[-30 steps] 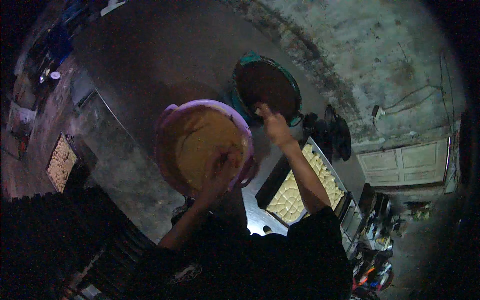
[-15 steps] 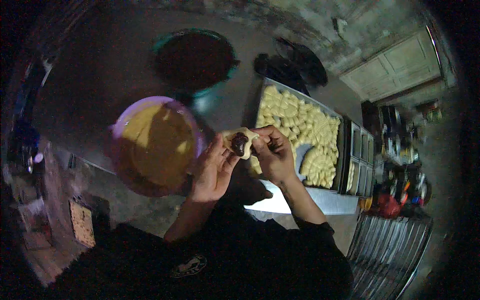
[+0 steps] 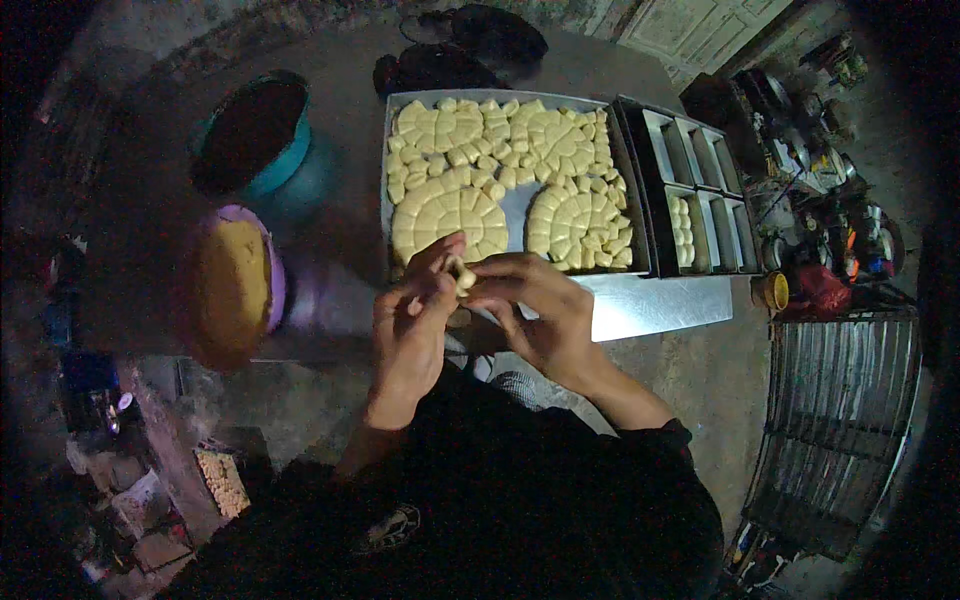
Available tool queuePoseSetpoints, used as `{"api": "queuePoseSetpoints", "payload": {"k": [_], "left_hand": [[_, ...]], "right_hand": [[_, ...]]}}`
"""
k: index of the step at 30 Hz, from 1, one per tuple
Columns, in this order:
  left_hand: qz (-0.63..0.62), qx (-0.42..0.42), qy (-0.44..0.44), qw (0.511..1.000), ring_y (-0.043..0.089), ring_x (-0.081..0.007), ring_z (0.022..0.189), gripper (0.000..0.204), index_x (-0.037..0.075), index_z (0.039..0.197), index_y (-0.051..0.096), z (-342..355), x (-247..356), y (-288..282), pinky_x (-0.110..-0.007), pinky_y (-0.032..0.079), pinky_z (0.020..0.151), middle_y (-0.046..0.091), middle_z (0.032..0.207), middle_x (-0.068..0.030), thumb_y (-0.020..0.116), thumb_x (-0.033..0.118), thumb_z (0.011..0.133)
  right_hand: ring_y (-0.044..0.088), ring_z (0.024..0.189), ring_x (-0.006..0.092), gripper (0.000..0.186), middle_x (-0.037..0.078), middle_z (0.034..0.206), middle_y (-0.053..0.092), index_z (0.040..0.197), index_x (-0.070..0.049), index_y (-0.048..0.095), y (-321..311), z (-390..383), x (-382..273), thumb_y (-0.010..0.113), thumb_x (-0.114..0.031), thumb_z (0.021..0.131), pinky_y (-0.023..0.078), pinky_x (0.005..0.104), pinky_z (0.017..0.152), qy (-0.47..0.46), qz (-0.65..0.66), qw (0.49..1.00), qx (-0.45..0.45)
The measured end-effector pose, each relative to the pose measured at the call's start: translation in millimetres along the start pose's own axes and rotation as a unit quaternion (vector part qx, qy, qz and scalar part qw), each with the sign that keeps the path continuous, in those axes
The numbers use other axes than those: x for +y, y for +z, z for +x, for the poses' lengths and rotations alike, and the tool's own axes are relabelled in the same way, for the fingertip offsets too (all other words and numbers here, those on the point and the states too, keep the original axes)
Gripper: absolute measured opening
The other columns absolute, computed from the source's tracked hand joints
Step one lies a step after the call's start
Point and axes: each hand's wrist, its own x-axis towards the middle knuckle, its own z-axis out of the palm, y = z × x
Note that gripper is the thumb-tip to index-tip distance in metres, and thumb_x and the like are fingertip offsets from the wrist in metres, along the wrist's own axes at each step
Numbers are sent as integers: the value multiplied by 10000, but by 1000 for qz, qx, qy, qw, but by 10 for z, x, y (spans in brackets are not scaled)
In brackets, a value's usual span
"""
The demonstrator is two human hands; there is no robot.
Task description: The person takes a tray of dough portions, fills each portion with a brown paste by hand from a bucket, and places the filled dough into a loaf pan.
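A small piece of pale dough [image 3: 461, 276] is pinched between my two hands in front of the large tray. My left hand [image 3: 412, 325] has its fingers curled round it from the left. From the right, the fingers and thumb of my right hand [image 3: 545, 315] press at its edge. The dough is folded up, with a dark hollow at its top; most of it is hidden by my fingers. Just beyond lies a large metal tray [image 3: 517, 225] bearing several dough pieces [image 3: 450, 220], some grouped in round, petal-like rings and others scattered between them.
Left stand a purple basin [image 3: 277, 285] with yellowish-tan contents and, beyond it, a teal basin [image 3: 290, 165] with dark contents. Right of the tray is a divided metal pan [image 3: 700, 175], one compartment holding dough. A metal rack [image 3: 840, 400] stands lower right. Black items [image 3: 440, 70] lie at the back.
The view has swung to the right, showing the whole tray. The dough, earlier spread open with dark filling on it, is now folded up between my fingers. My hands have drawn closer together.
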Motion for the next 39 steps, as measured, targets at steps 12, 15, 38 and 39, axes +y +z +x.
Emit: {"api": "queuePoseSetpoints", "payload": {"k": [12,15,38,39], "left_hand": [[273,-40,79,958,670,-130,906,191,-30,1038,718,-574,-84,515,-274,536,817,724,1002,-126,694,-36,849],[174,-145,134,965,672,-160,972,231,-17,1072,712,-547,-37,517,-297,539,864,718,1053,-139,711,-27,842],[283,-117,85,948,612,-103,776,186,17,985,700,484,-488,-1023,-272,486,683,665,886,-48,645,190,945],[283,-101,85,950,602,-105,758,164,21,987,695,495,-583,-1110,-273,479,669,657,871,-48,638,169,945]], "right_hand": [[577,798,250,225,78,908,631,964,-61,691,-716,-460,-303,772,-30,756,475,346,681,-25,-30,999,-29],[562,767,237,207,82,851,618,957,-55,687,-673,-450,-398,775,-44,770,459,322,684,22,30,999,24],[622,1058,212,592,129,1134,624,1270,-34,406,819,-179,504,786,-75,819,532,344,862,413,245,876,-49],[641,1059,208,488,136,1100,650,1222,-11,470,863,-255,550,763,-52,834,538,341,855,444,136,885,-35]]}}
